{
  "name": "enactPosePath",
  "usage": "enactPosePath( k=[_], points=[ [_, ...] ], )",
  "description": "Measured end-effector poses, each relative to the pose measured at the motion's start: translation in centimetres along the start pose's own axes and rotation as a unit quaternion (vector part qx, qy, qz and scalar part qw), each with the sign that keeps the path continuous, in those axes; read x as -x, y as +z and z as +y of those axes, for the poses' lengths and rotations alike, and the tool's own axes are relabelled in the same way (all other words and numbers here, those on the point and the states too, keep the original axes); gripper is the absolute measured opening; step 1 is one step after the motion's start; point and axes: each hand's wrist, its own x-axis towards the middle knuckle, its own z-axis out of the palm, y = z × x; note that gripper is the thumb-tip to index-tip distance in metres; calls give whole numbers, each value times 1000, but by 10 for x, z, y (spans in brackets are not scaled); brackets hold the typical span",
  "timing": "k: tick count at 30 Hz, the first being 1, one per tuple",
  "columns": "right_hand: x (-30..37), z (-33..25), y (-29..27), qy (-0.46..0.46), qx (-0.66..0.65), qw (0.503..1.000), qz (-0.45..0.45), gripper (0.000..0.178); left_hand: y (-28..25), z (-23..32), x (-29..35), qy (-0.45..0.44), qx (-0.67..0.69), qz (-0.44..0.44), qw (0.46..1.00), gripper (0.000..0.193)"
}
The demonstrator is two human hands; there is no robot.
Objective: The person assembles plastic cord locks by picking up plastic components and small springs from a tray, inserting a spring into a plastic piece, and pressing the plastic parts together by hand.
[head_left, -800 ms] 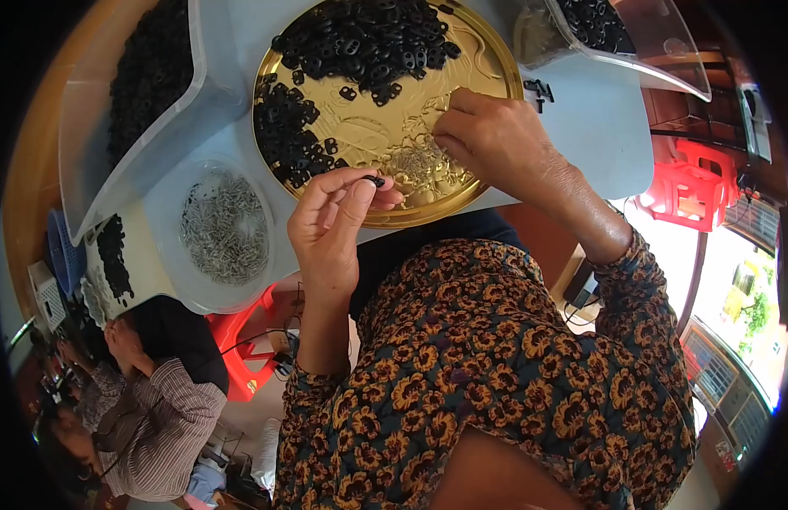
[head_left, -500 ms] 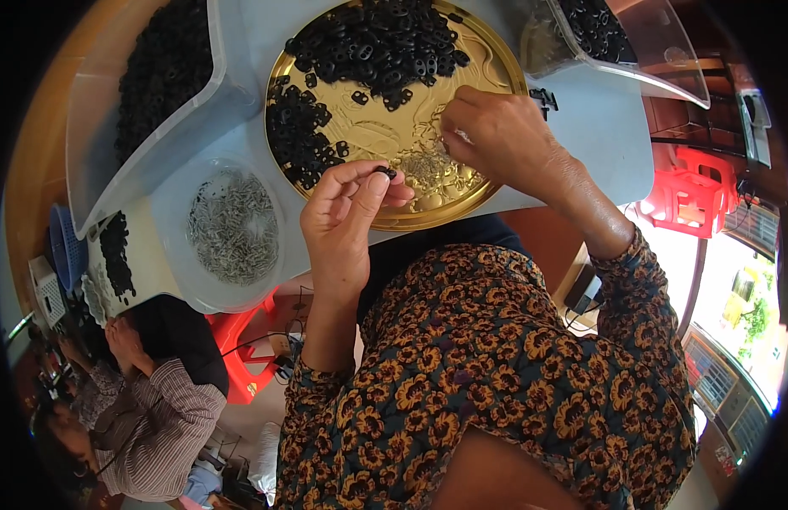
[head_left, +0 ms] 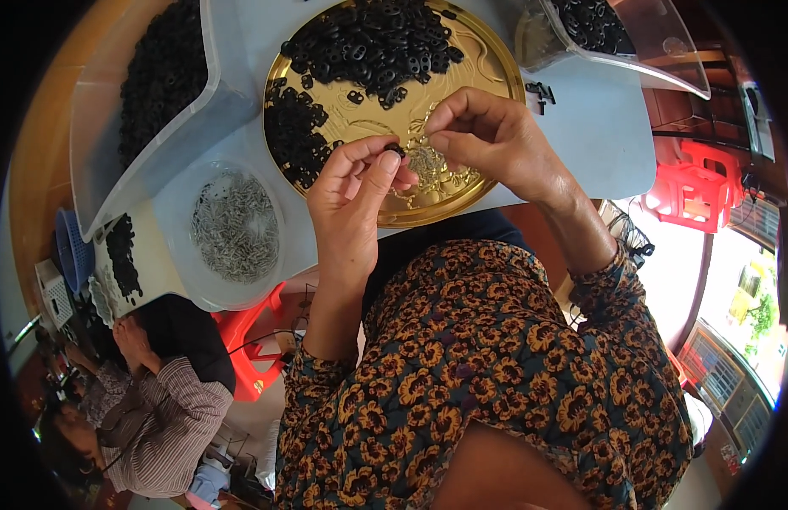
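Observation:
Between the thumb and fingers of my left hand (head_left: 347,208) is a small black plastic piece (head_left: 395,150), held over the near part of a round gold tray (head_left: 506,64). My right hand (head_left: 508,149) is close by on the right, thumb and index fingertips nearly together; whatever they pinch is too small to make out. Under the hands lies a little pile of tiny metal pieces (head_left: 426,167). A big heap of black two-holed plastic pieces (head_left: 372,51) covers the tray's far part. Another group of black pieces (head_left: 292,123) spreads along its left side.
A clear bin of black parts (head_left: 160,76) stands at left, another clear bin (head_left: 593,25) at far right. A bowl of silver pins (head_left: 237,225) sits left of the tray. Black bits (head_left: 540,95) lie right of it. A co-worker in a striped sleeve (head_left: 186,395) sits lower left.
My right hand has lifted off the metal pile and moved left toward the black piece. My left hand has risen slightly, still holding that piece.

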Motion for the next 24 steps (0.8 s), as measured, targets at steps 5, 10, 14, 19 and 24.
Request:
enactPosePath(
  k=[5, 10, 14, 19, 24],
  points=[
    [-1, -2, 2, -14, -34, 998, -51, 20, 5, 5, 1, 8, -33, -22, 999, 21],
    [-2, 2, -1, -45, -4, 997, -58, 22, 5, 4, 0, -13, -34, -65, 997, 23],
    [-1, 1, 1, -3, -12, 999, -33, 19, 6, 1, -1, -6, -29, -63, 998, 23],
    [0, 10, 6, -2, -39, 999, -6, 17, 7, -2, -2, -21, 0, -48, 999, 22],
    [2, 7, 14, -16, -85, 996, 15, 17, 5, -3, -4, -17, 25, -18, 999, 21]
  ],
)
